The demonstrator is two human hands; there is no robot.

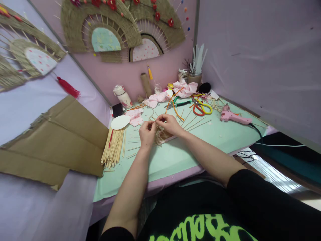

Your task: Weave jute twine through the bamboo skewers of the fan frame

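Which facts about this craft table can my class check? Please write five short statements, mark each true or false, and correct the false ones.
1. The left hand and right hand meet among fanned-out sticks. True.
2. The pink glue gun lies left of both hands. False; it lies to their right.
3. The white oval piece overlaps the bundle of sticks. True.
4. The hanging tassel by the left wall is blue. False; it is red.
5. The brown roll stands right of the white bottle. True.
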